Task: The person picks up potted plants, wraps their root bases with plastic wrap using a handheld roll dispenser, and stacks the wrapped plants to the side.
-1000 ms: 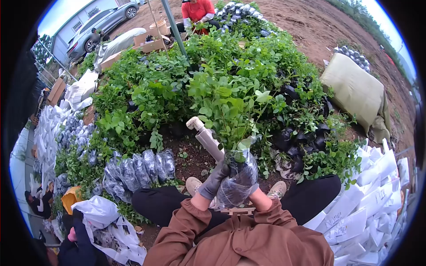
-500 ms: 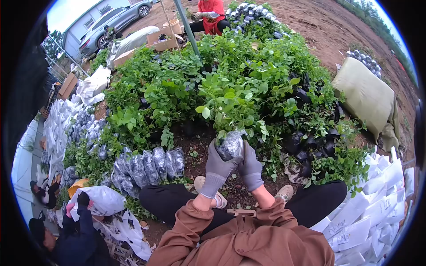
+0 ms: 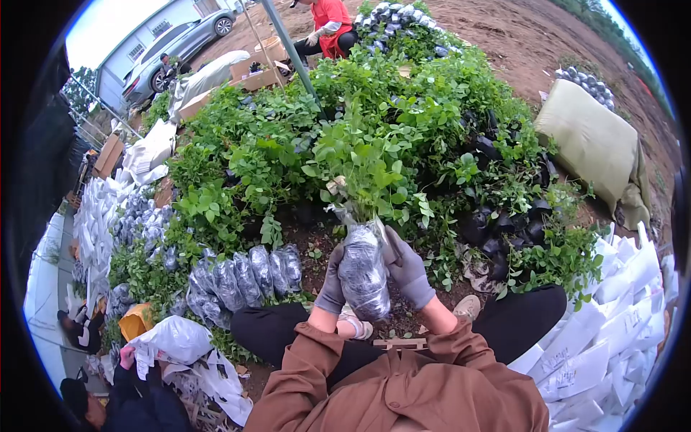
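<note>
Between my gloved hands, above my lap, is a potted seedling whose root ball (image 3: 365, 272) is wrapped in shiny clear plastic film. Its leafy green stems (image 3: 360, 165) point away from me. My left hand (image 3: 332, 286) presses on the left side of the wrapped ball, fingers partly hidden behind it. On the right side, my right hand (image 3: 410, 275) holds the ball near its upper end, thumb along the film. Left of my hands, several similar wrapped root balls (image 3: 245, 279) lie in a row on the soil.
Dense leafy seedlings (image 3: 252, 151) spread ahead. White paper sleeves (image 3: 590, 345) with handwriting pile up at right. A rolled beige cloth (image 3: 586, 140) lies beyond. A person in red (image 3: 331, 25) sits at the back; another person (image 3: 133, 396) works at lower left near a plastic bag (image 3: 176, 338). A pole (image 3: 291, 54) leans ahead.
The wrapped ball has tipped so that its full length shows, its lower end now towards me. My hands have moved apart to its two sides. The person in red has shifted left in view.
</note>
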`<action>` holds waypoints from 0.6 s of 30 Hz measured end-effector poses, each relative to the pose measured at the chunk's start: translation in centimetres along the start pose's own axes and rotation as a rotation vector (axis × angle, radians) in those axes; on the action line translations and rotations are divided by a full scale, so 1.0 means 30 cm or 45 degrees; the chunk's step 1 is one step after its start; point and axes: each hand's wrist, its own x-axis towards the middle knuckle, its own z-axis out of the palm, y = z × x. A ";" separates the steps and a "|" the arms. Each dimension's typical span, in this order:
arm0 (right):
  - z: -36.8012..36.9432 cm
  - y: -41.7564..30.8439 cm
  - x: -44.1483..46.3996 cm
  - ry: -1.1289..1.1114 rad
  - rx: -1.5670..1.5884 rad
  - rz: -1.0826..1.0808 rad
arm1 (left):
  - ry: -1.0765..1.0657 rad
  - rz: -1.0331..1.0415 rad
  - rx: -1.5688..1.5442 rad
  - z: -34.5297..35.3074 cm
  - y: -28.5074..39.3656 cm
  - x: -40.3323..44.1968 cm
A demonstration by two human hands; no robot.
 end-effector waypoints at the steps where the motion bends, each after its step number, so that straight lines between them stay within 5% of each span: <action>1: 0.003 -0.013 0.006 0.067 -0.076 -0.006 | 0.153 0.088 0.263 -0.041 0.006 0.018; 2: 0.000 -0.017 0.002 0.120 -0.133 0.030 | 0.198 0.093 0.425 -0.059 0.008 0.035; 4: 0.004 -0.022 -0.021 0.196 -0.212 0.145 | 0.499 0.547 1.300 -0.065 0.008 0.079; 7: 0.020 -0.042 -0.027 0.185 -0.305 0.097 | 0.651 0.619 1.600 -0.058 -0.021 0.053; 8: 0.025 -0.069 -0.047 0.161 -0.338 0.051 | 0.665 0.865 1.581 -0.100 -0.087 0.082; 9: 0.025 -0.084 -0.052 0.062 -0.382 0.027 | 0.662 0.822 1.496 -0.151 -0.098 0.074; 12: 0.060 0.031 -0.070 -0.026 0.449 0.157 | 0.591 0.656 1.105 -0.131 -0.039 0.065; 13: 0.015 -0.073 -0.040 -0.031 0.885 0.708 | 0.558 0.578 0.946 -0.135 -0.034 0.051; 14: 0.030 -0.060 -0.013 0.140 0.936 0.597 | 0.521 0.540 0.899 -0.154 -0.031 0.045; 17: -0.001 -0.056 0.024 0.328 -0.122 0.157 | 0.428 0.418 0.853 -0.161 -0.049 0.022; 18: 0.003 -0.048 0.035 0.278 -0.005 0.243 | 0.421 0.438 0.846 -0.146 -0.056 0.030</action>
